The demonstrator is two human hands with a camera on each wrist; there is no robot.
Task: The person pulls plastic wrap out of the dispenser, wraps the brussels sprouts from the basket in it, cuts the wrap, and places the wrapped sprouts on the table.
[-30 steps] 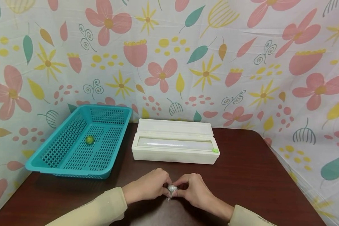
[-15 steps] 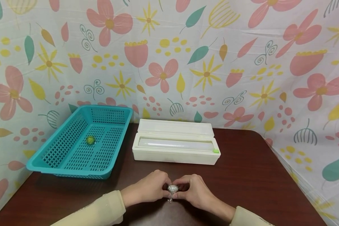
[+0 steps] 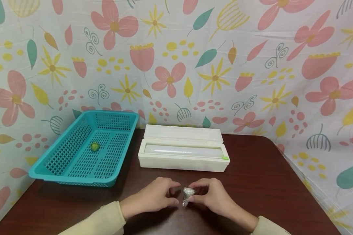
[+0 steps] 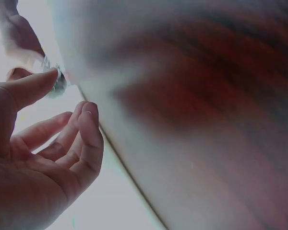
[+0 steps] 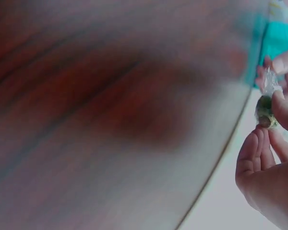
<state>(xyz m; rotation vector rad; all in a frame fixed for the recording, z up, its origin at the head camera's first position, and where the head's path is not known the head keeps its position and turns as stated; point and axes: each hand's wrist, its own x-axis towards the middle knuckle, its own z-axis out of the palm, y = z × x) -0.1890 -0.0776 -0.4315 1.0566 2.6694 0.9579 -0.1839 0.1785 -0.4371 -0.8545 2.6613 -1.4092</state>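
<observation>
My right hand [image 3: 216, 197] pinches a small film-wrapped ball [image 3: 188, 192] between thumb and fingers, with a twisted tail of clear film trailing from it. Through the film the ball looks dark green in the right wrist view, where the tail [image 5: 270, 81] points up. My left hand [image 3: 157, 195] is just to the left, its thumb and fingers apart with nothing between them. The left wrist view shows its fingers [image 4: 89, 139] loosely bent. A white cling film dispenser [image 3: 183, 164] stands beyond the hands with its lid raised, a film roll [image 3: 183, 150] inside.
A teal perforated basket [image 3: 73, 179] stands at the back left with one small green ball [image 3: 95, 146] in it. The dispenser has a bright green slider [image 3: 225, 157] at its right end. A flower-patterned curtain [image 3: 176, 65] closes off the dark wooden table [image 3: 259, 182] behind.
Both hands were on the wrapped ball before. The left hand has let go and drawn back left, while the right hand has moved slightly right with the ball.
</observation>
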